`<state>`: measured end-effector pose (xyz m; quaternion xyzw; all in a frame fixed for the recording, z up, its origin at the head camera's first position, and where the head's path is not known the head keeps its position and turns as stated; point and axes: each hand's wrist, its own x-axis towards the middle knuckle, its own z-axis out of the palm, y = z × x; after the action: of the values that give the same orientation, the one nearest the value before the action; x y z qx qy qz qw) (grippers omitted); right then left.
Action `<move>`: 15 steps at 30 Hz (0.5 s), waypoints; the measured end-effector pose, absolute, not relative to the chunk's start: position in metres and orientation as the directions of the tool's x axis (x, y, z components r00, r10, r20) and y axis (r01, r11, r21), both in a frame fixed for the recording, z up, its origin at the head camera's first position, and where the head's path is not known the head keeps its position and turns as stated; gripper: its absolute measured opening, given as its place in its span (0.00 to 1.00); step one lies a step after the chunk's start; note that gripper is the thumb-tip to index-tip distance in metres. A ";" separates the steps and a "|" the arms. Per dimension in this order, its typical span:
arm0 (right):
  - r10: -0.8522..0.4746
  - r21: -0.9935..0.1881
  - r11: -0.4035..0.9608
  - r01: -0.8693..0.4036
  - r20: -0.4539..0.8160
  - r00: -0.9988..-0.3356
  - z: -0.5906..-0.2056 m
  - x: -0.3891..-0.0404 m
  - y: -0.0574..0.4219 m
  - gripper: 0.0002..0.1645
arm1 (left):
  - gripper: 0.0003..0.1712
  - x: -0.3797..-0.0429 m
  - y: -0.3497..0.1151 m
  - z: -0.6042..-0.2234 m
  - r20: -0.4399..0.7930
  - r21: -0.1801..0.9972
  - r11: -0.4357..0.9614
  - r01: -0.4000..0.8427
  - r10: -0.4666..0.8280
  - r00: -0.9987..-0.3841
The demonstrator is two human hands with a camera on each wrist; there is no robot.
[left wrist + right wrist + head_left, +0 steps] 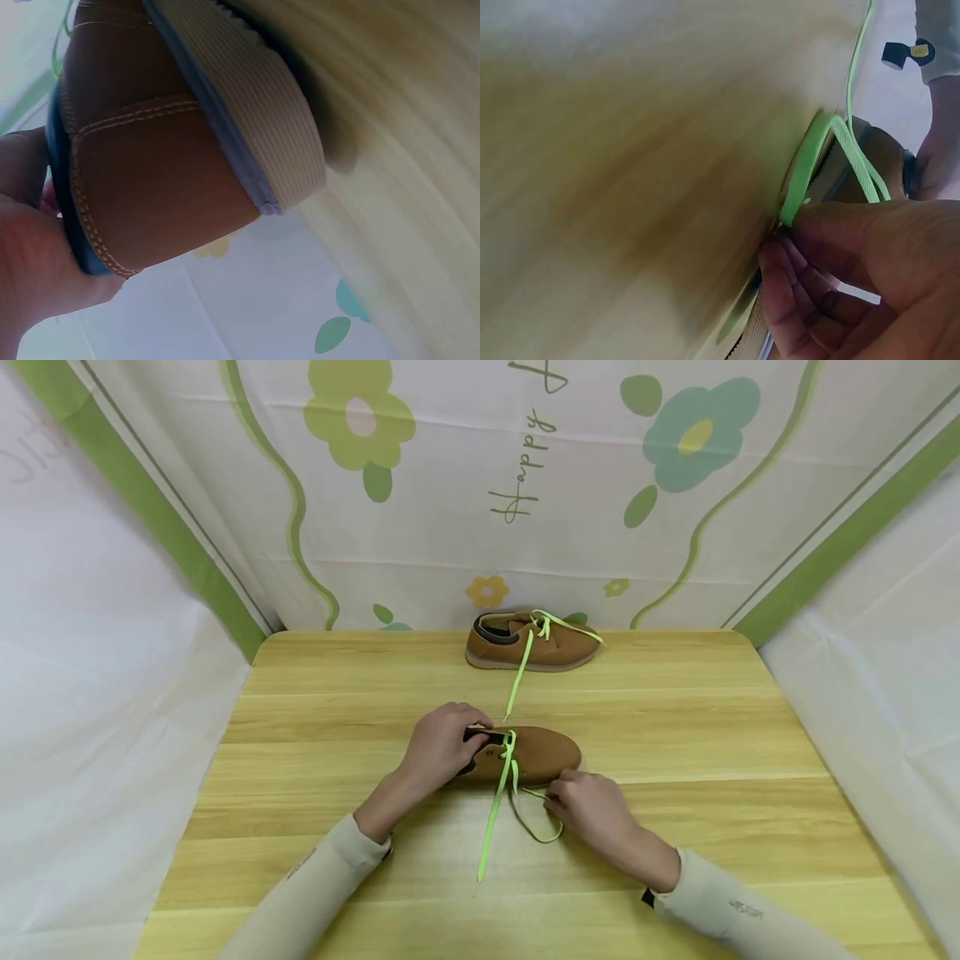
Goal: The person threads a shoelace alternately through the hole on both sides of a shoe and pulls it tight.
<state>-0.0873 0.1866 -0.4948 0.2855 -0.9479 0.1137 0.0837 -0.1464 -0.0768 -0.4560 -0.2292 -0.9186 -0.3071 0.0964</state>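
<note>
A brown lace-up shoe (pixel 551 753) lies on the table with its toe toward the right. My left hand (pixel 442 743) grips it at the ankle opening, thumb and fingers about the upper edge; the left wrist view shows the stitched heel (pixel 157 187) and ribbed sole close up. Beside the toe, my right hand (pixel 596 810) pinches one end of the neon green shoelace (pixel 806 169), which loops from the eyelets down to the fingers. The other lace end (pixel 491 839) hangs over the shoe's near side and stretches along the table toward me.
A matching brown shoe (pixel 573 647) stands at the table's back edge, its green laces loose, one end trailing forward. Behind it rises a white cloth wall (pixel 450 543) printed with flowers. White panels flank the wooden table (pixel 315 760) on both sides.
</note>
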 end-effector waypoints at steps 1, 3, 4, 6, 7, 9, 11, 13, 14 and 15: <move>-0.526 -0.163 0.808 -0.566 0.233 -0.818 -0.496 -0.087 0.186 0.12 | 0.08 -0.147 -0.076 -0.456 0.320 0.503 0.713 0.488 0.371 -0.872; -0.533 -0.153 0.803 -0.576 0.246 -0.810 -0.497 -0.086 0.186 0.12 | 0.07 -0.148 -0.075 -0.457 0.332 0.466 0.724 0.509 0.390 -0.859; -0.537 -0.152 0.800 -0.580 0.249 -0.806 -0.497 -0.086 0.185 0.12 | 0.06 -0.149 -0.075 -0.458 0.341 0.450 0.727 0.519 0.397 -0.852; -0.540 -0.157 0.797 -0.583 0.246 -0.805 -0.498 -0.087 0.186 0.12 | 0.05 -0.151 -0.074 -0.459 0.363 0.416 0.730 0.542 0.413 -0.835; -0.541 -0.166 0.794 -0.584 0.243 -0.805 -0.498 -0.087 0.186 0.12 | 0.04 -0.152 -0.074 -0.460 0.371 0.401 0.731 0.551 0.420 -0.828; -0.543 -0.199 0.786 -0.585 0.232 -0.807 -0.497 -0.088 0.188 0.12 | 0.04 -0.154 -0.073 -0.461 0.385 0.374 0.732 0.569 0.435 -0.814; -0.548 -0.247 0.770 -0.589 0.216 -0.808 -0.494 -0.089 0.190 0.11 | 0.04 -0.155 -0.073 -0.463 0.394 0.357 0.731 0.582 0.447 -0.803; -0.559 -0.303 0.744 -0.596 0.207 -0.803 -0.491 -0.091 0.193 0.08 | 0.05 -0.155 -0.074 -0.464 0.408 0.345 0.725 0.596 0.456 -0.791; -0.564 -0.326 0.731 -0.600 0.207 -0.799 -0.489 -0.092 0.195 0.07 | 0.06 -0.156 -0.074 -0.465 0.419 0.340 0.721 0.604 0.459 -0.784; -0.572 -0.344 0.716 -0.607 0.209 -0.793 -0.487 -0.093 0.197 0.06 | 0.07 -0.156 -0.074 -0.465 0.430 0.335 0.717 0.612 0.461 -0.776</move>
<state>-0.0926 0.1970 -0.4870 0.3184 -0.9253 0.2011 0.0438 -0.1557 -0.0740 -0.4652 -0.2939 -0.9125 -0.2351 0.1601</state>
